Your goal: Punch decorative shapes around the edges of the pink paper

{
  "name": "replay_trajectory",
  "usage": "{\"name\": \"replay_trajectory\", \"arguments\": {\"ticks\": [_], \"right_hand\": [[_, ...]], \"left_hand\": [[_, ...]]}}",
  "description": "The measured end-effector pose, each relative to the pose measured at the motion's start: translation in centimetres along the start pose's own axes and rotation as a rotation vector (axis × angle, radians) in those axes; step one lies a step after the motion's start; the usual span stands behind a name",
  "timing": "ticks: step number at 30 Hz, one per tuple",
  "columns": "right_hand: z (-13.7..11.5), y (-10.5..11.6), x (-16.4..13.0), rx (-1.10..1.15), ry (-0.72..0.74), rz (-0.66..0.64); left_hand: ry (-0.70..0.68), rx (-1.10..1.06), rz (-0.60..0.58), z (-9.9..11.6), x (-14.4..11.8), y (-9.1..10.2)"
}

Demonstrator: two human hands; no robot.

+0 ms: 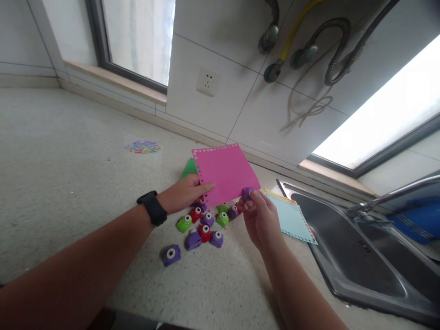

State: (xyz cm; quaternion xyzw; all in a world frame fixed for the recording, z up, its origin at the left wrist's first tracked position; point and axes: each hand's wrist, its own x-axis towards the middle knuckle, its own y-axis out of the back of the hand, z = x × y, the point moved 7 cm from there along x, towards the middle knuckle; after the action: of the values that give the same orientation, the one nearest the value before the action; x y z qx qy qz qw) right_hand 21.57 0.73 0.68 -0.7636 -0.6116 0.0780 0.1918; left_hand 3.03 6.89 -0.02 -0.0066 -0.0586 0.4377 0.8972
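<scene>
the paper sheet [224, 173] is up in the air over the counter [68, 151], in the middle. the left hand [185, 192] is on its left edge. the right hand [259, 215] is at its lower right edge, with a small punch [246, 193] on that edge. under the sheet and a bit nearer lie the other punches [202, 227] in a bunch on the counter. one punch [171, 254] lies alone, nearer and to the left of the bunch. behind the left hand a second sheet [189, 167] peeks out. right of the right hand lies a stack of sheets [292, 220], just beside the sink [357, 256]. far left, near the wall, is a pile of paper bits [143, 147].
</scene>
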Motion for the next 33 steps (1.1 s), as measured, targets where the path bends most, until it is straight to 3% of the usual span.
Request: {"name": "replay_trajectory", "arguments": {"ticks": [7,14,33], "right_hand": [[-0.1,-0.3,-0.1,-0.052,0.002,-0.033],[1.2,-1.9,-1.0,-0.137,-0.087,-0.155],[3.2,-3.1,-1.8,-0.17,-0.176,-0.219]], "left_hand": [[-0.028,0.115,-0.008,0.2,-0.1,0.2],[-0.076,0.167,-0.014,0.3,0.0,-0.3],[-0.083,0.275,-0.021,0.2,-0.1,-0.7]]}}
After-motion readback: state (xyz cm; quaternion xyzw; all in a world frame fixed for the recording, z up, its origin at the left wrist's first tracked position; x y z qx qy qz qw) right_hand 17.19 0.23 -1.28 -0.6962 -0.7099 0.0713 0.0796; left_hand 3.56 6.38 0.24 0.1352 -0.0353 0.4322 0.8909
